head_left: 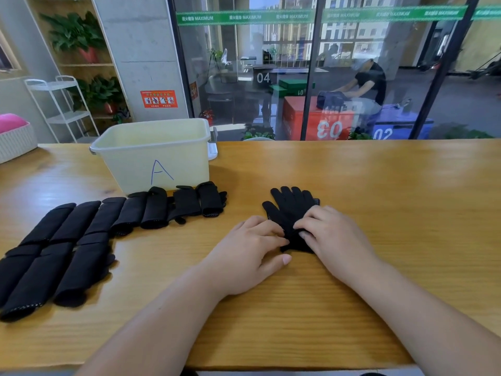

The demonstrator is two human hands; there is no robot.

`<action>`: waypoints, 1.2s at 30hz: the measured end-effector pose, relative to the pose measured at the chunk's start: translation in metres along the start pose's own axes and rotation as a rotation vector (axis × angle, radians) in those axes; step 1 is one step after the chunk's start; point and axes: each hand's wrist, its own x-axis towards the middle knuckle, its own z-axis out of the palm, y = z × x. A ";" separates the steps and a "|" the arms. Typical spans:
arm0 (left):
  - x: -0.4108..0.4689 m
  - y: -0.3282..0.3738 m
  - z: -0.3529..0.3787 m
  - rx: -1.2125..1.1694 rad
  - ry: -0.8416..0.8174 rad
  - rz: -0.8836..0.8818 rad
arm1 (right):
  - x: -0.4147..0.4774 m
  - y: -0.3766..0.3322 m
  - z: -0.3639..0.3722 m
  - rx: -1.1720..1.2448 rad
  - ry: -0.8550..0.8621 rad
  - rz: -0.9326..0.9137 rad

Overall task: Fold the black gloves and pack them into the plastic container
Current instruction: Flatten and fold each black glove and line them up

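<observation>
Folded gloves [67, 245] lie in rows at far left of desk [393, 185], plastic container [154, 153] behind them near far edge. My left hand [252, 248]: fingers nearly flat, pressing black glove [291, 210] at cuff. Right hand [330, 234]: fingers curled, pinching it. Bare desk runs rightward.

Bare wood to the right and near; gloves and tub crowd the left

The table [393, 191] lies bare across its right half and along the near edge, wide enough for a hand to pass. At the far left-centre stands the plastic container [154, 156], open on top. The folded gloves [151, 210] lie just before its near wall and run down-left in a dense row, blocking a low approach from that side. A bare strip lies between them and the unfolded glove [291, 207], which the left hand [252, 240] and right hand [333, 234] cover at centre. A glass wall [379, 77] closes the far edge.
</observation>
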 end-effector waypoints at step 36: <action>-0.002 0.008 -0.008 -0.064 -0.032 0.038 | -0.019 -0.022 0.004 -0.130 0.034 0.037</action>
